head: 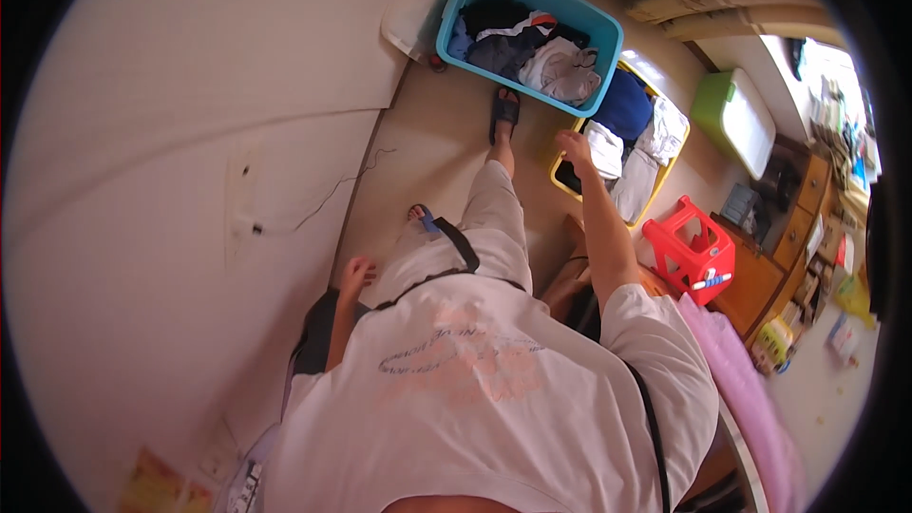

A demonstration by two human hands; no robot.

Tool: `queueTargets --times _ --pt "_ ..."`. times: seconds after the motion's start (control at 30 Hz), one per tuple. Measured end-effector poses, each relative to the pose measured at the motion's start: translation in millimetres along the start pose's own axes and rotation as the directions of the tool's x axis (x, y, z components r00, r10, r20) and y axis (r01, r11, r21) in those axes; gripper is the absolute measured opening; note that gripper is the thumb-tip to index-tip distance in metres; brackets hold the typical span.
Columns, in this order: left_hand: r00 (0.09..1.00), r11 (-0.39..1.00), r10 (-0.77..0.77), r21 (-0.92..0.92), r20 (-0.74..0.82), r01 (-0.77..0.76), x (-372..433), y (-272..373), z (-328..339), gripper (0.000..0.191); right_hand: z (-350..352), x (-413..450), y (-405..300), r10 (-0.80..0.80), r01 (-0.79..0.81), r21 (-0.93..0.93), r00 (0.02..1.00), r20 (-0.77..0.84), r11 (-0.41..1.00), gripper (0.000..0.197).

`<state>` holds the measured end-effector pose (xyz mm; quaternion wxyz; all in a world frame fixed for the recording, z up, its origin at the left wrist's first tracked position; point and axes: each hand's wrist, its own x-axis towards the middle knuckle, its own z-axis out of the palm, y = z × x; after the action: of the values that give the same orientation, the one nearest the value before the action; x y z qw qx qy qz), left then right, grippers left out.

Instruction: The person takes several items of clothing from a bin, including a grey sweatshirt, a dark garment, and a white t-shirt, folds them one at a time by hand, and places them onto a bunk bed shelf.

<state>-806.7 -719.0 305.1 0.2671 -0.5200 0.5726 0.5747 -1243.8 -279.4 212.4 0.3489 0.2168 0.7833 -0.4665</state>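
My left hand (358,276) hangs beside my left thigh near the white wall, its fingers loosely apart and holding nothing. Out in front, my right hand (574,147) is over the near-left edge of a yellow-rimmed bin (659,189); nothing shows in its fingers, and contact with the rim is unclear. That bin holds a navy cloth (623,105), a white cloth (604,149), a grey folded garment (636,184) and a patterned white garment (665,130). Beyond my right foot stands a turquoise plastic storage bin (527,94) with dark clothes (502,50) and pale crumpled clothes (559,70).
A red plastic stool (690,246) stands right of me, near a wooden cabinet (759,278). Farther off is a green bin with a white lid (748,121). A thin cord (331,192) hangs from the wall at left. Pink fabric (741,377) lies by my right side.
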Motion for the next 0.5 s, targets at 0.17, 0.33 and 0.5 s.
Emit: queueTargets --times 0.17,0.33,0.5 --pt "0.972 0.975 -0.221 0.011 -0.073 0.223 -28.7 71.5 56.5 0.038 -55.5 191.2 5.7 0.011 -0.097 -0.287 0.958 -0.287 0.953 0.049" --pt "0.845 0.841 -0.508 0.115 -0.167 0.528 -55.7 129.7 113.5 0.036 -69.0 349.9 39.0 -0.261 -0.141 -0.653 0.838 -0.479 0.744 0.071" --pt "0.828 0.845 -0.523 0.007 -0.201 0.535 -62.3 173.5 127.8 0.034 -43.8 378.3 17.7 0.115 -0.447 -0.643 0.864 -0.490 0.621 0.067"
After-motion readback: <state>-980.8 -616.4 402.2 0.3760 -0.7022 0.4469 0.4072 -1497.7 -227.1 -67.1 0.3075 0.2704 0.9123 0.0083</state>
